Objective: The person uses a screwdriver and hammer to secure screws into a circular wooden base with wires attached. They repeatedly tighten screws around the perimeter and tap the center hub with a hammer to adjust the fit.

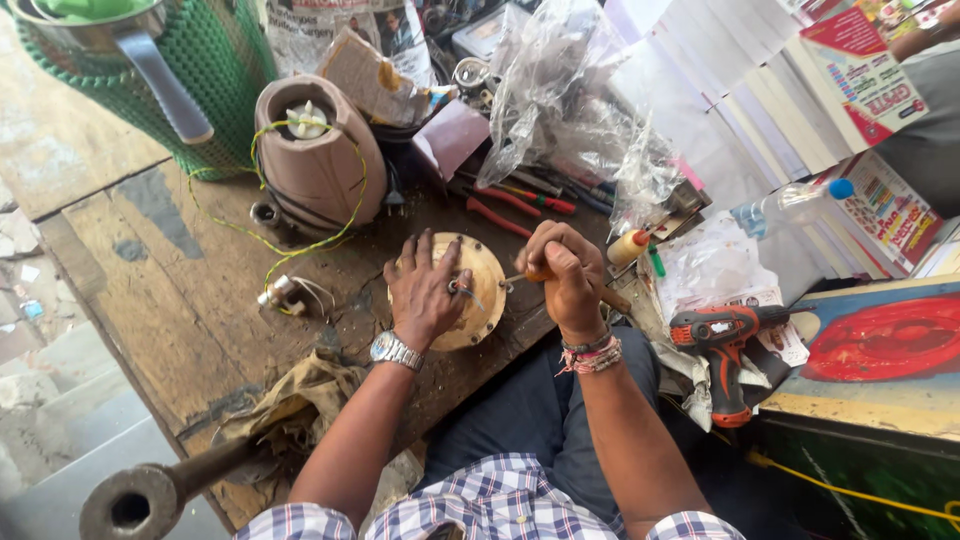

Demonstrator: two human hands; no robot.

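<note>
Head view: left hand spread flat over round tan plastic base plate on worn wooden workbench, apparently pinning it against turning. Right hand closed around orange-handled screwdriver, shaft angled left toward plate centre, tip hidden by left fingers. Plate directly beneath left palm, just left of right fist. Brown mixer motor housing with yellow-green wire behind. Orange cordless drill lying unused at right.

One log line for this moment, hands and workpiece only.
left hand: flat on round base | right hand: gripping screwdriver, tip at base | bench: mixer body behind, drill at right
</note>
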